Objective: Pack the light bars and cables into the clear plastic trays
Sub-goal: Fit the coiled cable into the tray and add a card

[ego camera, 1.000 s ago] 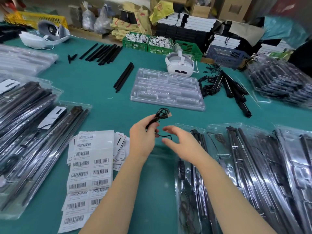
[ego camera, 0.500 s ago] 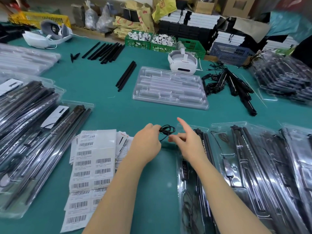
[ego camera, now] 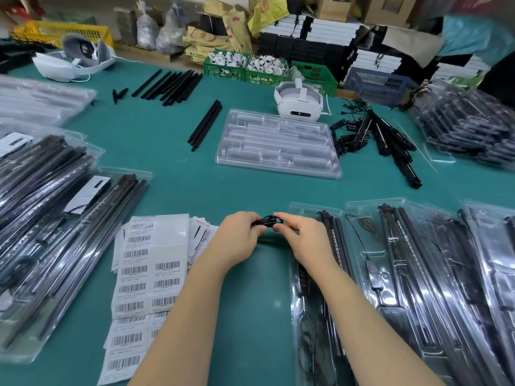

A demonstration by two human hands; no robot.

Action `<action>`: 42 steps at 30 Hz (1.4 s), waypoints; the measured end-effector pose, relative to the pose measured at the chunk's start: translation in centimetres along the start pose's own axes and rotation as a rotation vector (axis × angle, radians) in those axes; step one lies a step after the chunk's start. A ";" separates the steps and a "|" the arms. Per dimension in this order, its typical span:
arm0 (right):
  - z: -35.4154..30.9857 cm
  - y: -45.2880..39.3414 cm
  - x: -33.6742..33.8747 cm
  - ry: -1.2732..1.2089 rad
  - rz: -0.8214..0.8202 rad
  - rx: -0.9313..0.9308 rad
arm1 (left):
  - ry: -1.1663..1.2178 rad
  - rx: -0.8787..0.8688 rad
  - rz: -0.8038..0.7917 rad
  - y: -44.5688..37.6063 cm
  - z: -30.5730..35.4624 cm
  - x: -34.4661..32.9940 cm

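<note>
Fingers (ego camera: 260,229) of the left hand (ego camera: 239,238) and the right hand (ego camera: 301,240) both pinch a small coil of thin black cable (ego camera: 267,220), held above the teal surface (ego camera: 172,174), just left of the nearest clear tray (ego camera: 295,302). To do it well, I think the coil must stay tight and flat to fit its glossy moulded pocket beside the long matte black bars (ego camera: 334,240).

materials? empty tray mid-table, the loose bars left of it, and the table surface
Empty tray: thin clear plastic, glossy; the green shows through it and its moulded channels catch highlights. Likely thermoformed, though that is a guess.
Loose bars: matte black, straight and rigid-looking; plastic or coated metal, cannot tell which.
Table surface: teal, smooth, low sheen with a soft light reflection; looks like a rubber or vinyl mat, uncertain.
</note>
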State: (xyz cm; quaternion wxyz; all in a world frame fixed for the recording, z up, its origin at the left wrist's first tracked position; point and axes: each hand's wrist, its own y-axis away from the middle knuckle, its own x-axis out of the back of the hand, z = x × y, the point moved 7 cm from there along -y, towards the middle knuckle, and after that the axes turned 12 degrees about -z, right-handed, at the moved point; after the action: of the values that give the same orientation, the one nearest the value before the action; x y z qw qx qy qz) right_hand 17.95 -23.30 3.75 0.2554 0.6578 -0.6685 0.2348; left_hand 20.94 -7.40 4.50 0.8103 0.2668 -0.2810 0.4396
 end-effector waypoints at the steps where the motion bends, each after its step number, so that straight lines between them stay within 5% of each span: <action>1: -0.1 0.1 -0.2 0.012 -0.015 0.009 | -0.015 0.000 0.018 0.0 0.0 0.2; 12: -0.8 0.3 0.0 0.183 -0.022 0.089 | -0.124 -0.053 0.096 -0.1 0.5 0.6; 18: 0.0 0.1 -0.3 -0.005 -0.246 -0.002 | 0.034 -0.131 0.163 0.1 1.4 0.6; 25: 1.1 0.6 0.9 -0.332 -0.226 0.005 | 0.298 -0.068 0.055 -0.1 1.2 -1.1; 29: 1.7 0.4 0.8 -0.364 -0.204 -0.026 | 0.178 -0.015 0.033 -0.1 1.1 -1.1; 37: 0.3 0.7 0.6 0.080 -0.173 0.099 | -0.062 0.085 0.071 -0.1 0.4 -0.8; 42: -1.6 0.2 -2.0 0.472 -0.290 0.190 | -0.152 0.033 -0.009 -0.6 0.7 -1.4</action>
State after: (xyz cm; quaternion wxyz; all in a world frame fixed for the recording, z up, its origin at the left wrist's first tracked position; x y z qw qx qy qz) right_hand 17.82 -20.72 3.71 0.3719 0.6946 -0.4647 0.4041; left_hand 20.64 -8.96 3.95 0.7842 0.3139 -0.3332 0.4188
